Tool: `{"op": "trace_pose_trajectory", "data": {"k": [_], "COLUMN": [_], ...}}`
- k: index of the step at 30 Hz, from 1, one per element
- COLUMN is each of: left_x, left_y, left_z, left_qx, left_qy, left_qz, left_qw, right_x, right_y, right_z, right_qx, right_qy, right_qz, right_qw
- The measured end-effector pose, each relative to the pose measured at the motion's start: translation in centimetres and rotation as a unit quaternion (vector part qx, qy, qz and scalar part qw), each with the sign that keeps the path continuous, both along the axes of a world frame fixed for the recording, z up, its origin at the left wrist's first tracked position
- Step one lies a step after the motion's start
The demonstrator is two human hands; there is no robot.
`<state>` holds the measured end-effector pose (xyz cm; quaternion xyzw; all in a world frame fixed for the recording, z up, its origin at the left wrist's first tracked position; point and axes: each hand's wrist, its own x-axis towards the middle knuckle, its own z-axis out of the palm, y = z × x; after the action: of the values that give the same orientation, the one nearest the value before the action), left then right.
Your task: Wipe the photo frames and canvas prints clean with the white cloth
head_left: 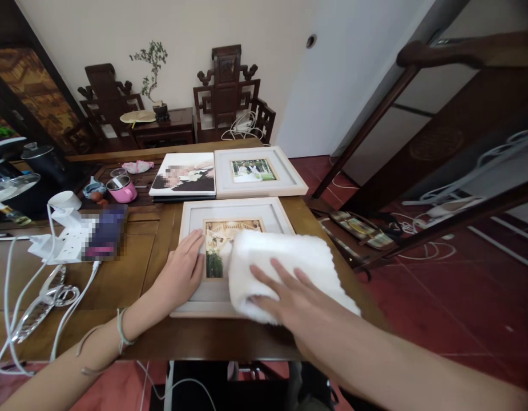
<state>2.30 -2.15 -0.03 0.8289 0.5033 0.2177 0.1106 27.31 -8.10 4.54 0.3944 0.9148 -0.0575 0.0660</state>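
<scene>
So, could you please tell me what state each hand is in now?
Left hand: open, resting on the nearer photo frame.
Right hand: open, spread over the white cloth.

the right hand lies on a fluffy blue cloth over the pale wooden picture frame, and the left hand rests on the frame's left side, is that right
Not blue: the head view shows that the fluffy cloth under the right hand is white. The rest holds.
</scene>
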Motion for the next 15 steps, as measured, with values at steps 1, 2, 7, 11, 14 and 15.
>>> {"op": "trace_pose_trajectory", "data": {"k": [1,2,7,11,14,15], "left_x": [0.0,0.0,0.0,-0.1,-0.1,-0.1], "left_y": [0.0,0.0,0.0,0.0,0.0,0.0], "left_z": [0.0,0.0,0.1,0.0,-0.2,-0.2], "left_qx": [0.003,0.004,-0.013,0.001,0.009,0.009], "left_qy": [-0.003,-0.005,-0.005,-0.027,-0.036,-0.037], "left_qz": [0.002,0.003,0.000,0.002,0.005,0.005], "left_qw": [1.000,1.000,1.000,1.000,0.999,0.999], "right_x": [-0.2,-0.2,0.2,-0.1,-0.4,-0.4], "right_y": [1.1,2.4,9.8,11.4,8.4,6.8], "right_z": [-0.1,-0.2,-0.7,-0.7,-0.3,-0.1], "right_qx": [0.020,0.043,0.146,0.145,0.104,0.080], "right_qy": [-0.008,-0.011,0.018,0.012,-0.009,-0.014], "right_qz": [-0.018,-0.031,-0.042,-0.002,0.007,0.007], "right_qw": [1.000,0.999,0.988,0.989,0.995,0.997]}}
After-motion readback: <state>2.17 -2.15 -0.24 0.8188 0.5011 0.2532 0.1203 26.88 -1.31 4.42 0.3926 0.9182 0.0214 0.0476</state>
